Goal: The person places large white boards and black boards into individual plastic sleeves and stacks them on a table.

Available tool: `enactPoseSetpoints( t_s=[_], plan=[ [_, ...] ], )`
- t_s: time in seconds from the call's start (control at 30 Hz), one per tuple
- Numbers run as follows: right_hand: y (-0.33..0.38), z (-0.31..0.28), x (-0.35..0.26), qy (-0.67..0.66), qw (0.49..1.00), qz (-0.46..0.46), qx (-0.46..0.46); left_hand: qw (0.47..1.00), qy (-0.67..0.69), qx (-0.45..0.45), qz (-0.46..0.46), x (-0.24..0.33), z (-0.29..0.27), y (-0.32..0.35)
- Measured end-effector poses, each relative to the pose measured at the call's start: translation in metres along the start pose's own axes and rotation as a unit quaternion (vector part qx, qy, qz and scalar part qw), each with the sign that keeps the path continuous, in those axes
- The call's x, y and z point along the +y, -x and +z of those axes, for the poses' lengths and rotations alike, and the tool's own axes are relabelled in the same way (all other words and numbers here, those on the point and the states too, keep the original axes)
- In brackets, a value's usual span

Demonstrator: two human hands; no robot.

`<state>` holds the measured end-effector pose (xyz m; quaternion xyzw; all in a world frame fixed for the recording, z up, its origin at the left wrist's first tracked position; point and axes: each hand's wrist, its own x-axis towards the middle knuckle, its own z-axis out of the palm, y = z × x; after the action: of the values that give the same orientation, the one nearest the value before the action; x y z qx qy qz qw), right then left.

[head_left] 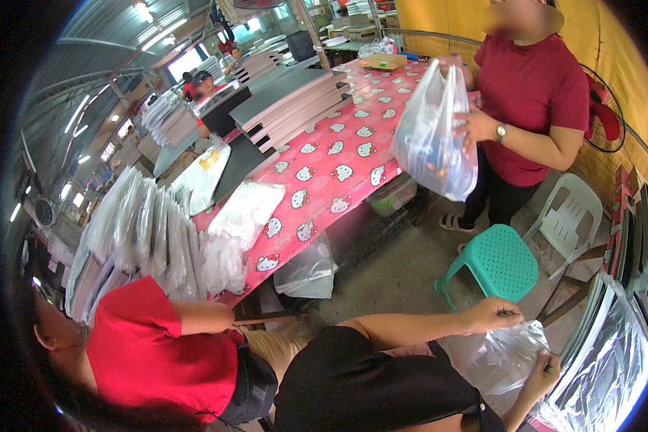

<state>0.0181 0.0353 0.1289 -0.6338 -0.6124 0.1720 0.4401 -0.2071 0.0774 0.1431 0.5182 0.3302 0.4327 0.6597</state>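
Observation:
Stretched between my two hands is a clear plastic bag (513, 353), thin and crumpled. My left hand (494, 317) is closed, pinching the bag's upper edge between thumb and fingers. Lower and farther right, my right hand (546, 373) is also closed on the bag's side. What the bag contains, if anything, I cannot make out. Both arms reach toward the right from a black top. Just past my left hand stands a green plastic stool (498, 263). Beside my right hand lean several flat boards in clear plastic wrap (605, 353).
A co-worker in maroon (533, 93) holds a filled translucent carrier bag (439, 144). Another person in red (162, 345) is close on my left. A pink-covered table (345, 173) bears stacked dark-topped boards (288, 101). Wrapped sheets (137, 230) and a white chair (570, 216) stand nearby.

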Motion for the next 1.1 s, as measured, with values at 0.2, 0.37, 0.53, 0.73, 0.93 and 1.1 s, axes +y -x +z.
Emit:
enactPoseSetpoints(
  t_s=[0.2, 0.37, 0.53, 0.73, 0.93, 1.1],
  plan=[
    [0.005, -0.007, -0.009, -0.016, 0.999, -0.010, -0.049, 0.991, 0.034, 0.093, -0.092, 0.008, -0.036, -0.003],
    [0.018, -0.013, -0.015, -0.122, 0.991, 0.005, -0.056, 0.983, -0.161, 0.022, 0.090, 0.046, -0.032, 0.028],
    [0.029, -0.009, -0.033, -0.102, 0.982, -0.019, -0.161, 0.912, -0.355, -0.106, 0.176, 0.015, 0.017, 0.051],
    [0.023, -0.023, -0.027, -0.139, 0.987, -0.012, -0.075, 0.961, -0.276, -0.022, 0.014, -0.012, 0.004, 0.043],
    [0.026, -0.024, -0.026, -0.089, 0.991, -0.090, -0.048, 0.988, -0.137, -0.007, -0.070, -0.004, 0.002, 0.042],
    [0.033, -0.006, -0.018, -0.080, 0.993, -0.017, -0.086, 0.998, -0.013, 0.041, -0.048, -0.016, -0.007, 0.041]
  ],
)
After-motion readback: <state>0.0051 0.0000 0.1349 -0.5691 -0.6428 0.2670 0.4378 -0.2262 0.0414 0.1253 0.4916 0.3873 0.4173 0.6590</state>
